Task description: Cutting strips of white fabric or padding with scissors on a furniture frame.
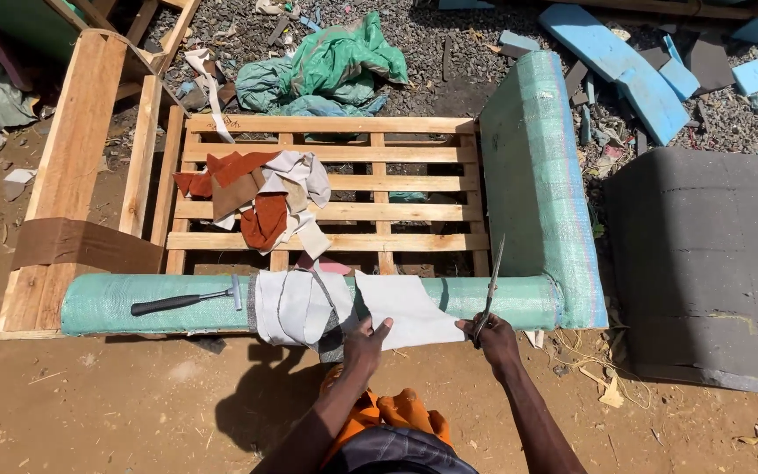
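Left hand (365, 341): fingers spread, pressed flat on the white cloth (410, 309) at the near edge of the green padded rail (493, 298).

Right hand (495, 338): closed around the handles of a pair of scissors (489, 291); blades point up and away from the person, crossing the green padded rail just right of the white cloth. Whether the blades touch the cloth cannot be told.

White cloth: draped over the near rail of the wooden frame (326, 211), roughly at its middle, hanging toward the ground.

Grey and white cloths (296, 307): bunched on the same rail, touching the white cloth on its left.

Hammer (188, 300): black handle, lying along the rail toward its left end, head beside the bunched cloths.

Fabric scraps (261, 197): rust, brown and pale pieces, heaped on the slats in the left half of the frame.

Green padded side piece (537, 175): runs along the right edge of the frame, meeting the near rail at the near right corner.

Grey foam slab (708, 263): on the ground, right of the frame.

Blue foam pieces (633, 70): on the gravel beyond the far right corner.

Green plastic sheet (331, 66): crumpled beyond the far edge of the frame.

Wooden planks (72, 167): left of the frame, one banded with brown fabric.
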